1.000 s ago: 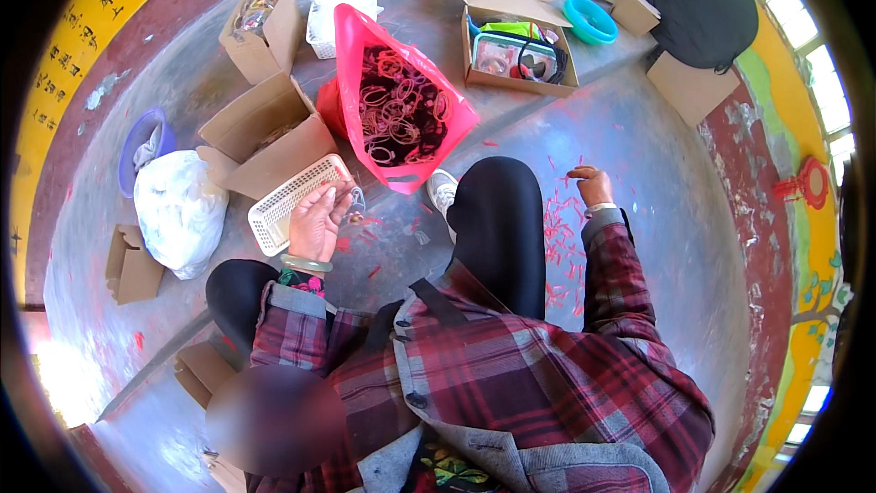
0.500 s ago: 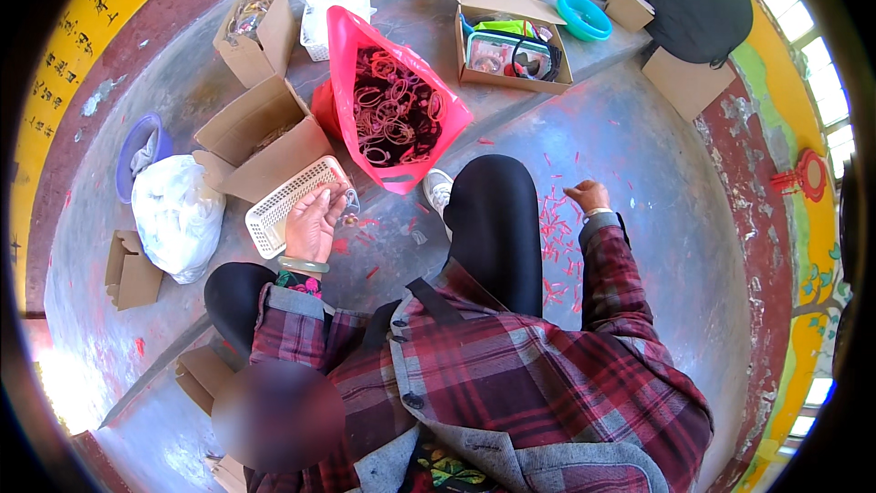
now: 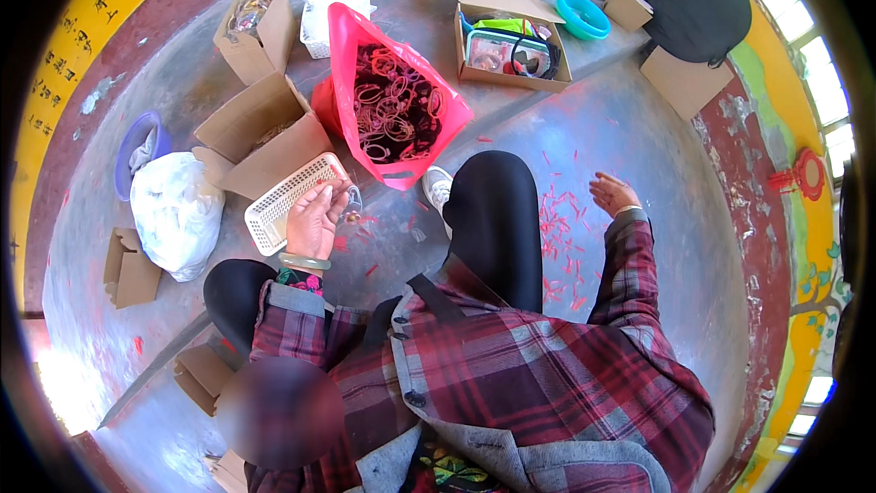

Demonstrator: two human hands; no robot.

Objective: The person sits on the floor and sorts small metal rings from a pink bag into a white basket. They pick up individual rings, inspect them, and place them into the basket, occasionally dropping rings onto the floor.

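Observation:
My left hand [image 3: 312, 222], with a pale green bangle [image 3: 304, 262] at its wrist, is closed in a pinch on a thin loop [image 3: 354, 204] with small bead-like bits hanging from it. Its exact kind is too small to tell. Under and beside that hand lies a cream perforated basket [image 3: 267, 217]. Out to the right, my right hand [image 3: 614, 194] is open over the floor, fingers apart and nothing visible in it. Scattered small red strips [image 3: 564, 228] lie between it and my knee. A pink plastic bag [image 3: 343, 41] full of thin loops [image 3: 401, 110] stands ahead.
Left of the bag is an open cardboard box [image 3: 260, 173]; a white bag [image 3: 178, 215] and a purple basin [image 3: 128, 151] sit farther left. Another carton [image 3: 538, 84] holds a clear case and cords. A turquoise basin [image 3: 584, 16] stands behind it, near a black cover [image 3: 689, 0].
My right hand has gone from closed to open and moved slightly right. My left hand keeps its pinch on the loop, almost unmoved.

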